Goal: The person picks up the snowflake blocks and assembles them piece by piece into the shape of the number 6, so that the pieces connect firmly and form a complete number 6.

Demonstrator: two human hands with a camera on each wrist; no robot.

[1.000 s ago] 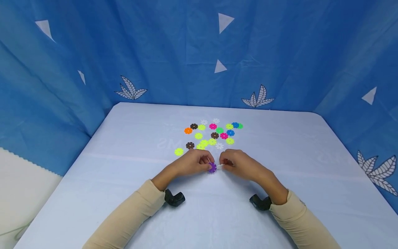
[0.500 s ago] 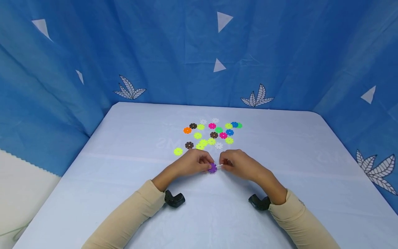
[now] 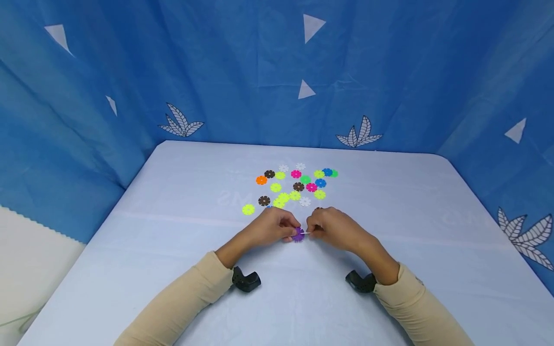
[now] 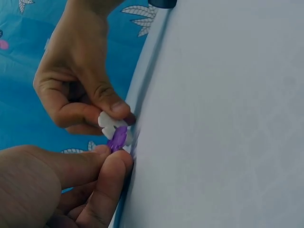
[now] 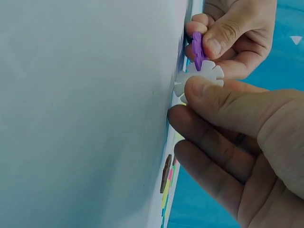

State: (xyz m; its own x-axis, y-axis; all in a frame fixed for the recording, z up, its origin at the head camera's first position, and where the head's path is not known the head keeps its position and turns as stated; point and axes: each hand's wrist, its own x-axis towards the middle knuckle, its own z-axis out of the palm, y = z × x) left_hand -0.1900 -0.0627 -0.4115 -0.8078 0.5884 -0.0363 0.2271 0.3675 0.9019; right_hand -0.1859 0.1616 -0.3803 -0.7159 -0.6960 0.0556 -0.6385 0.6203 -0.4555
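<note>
My left hand (image 3: pixel 272 225) pinches a purple notched disc (image 3: pixel 298 234) between thumb and fingers, above the near middle of the table. Opposite it, my right hand (image 3: pixel 337 228) pinches a white notched disc (image 5: pixel 209 72) by its edge. In the right wrist view the purple disc (image 5: pixel 197 50) stands crosswise to the white one, their rims meeting at the notches. The left wrist view shows the same two discs overlapping at right angles, the white disc (image 4: pixel 108 122) under the right thumb. Fingertips hide part of both discs.
Several loose notched discs lie on the white table (image 3: pixel 173 192) beyond the hands, among them an orange disc (image 3: pixel 261 180), a brown disc (image 3: pixel 264 201) and a yellow disc (image 3: pixel 248 209). A blue curtain (image 3: pixel 242 72) hangs behind the table.
The left hand and purple disc have shifted slightly right, closing the small gap to the white disc. The white disc now appears edge-on in the head view.
</note>
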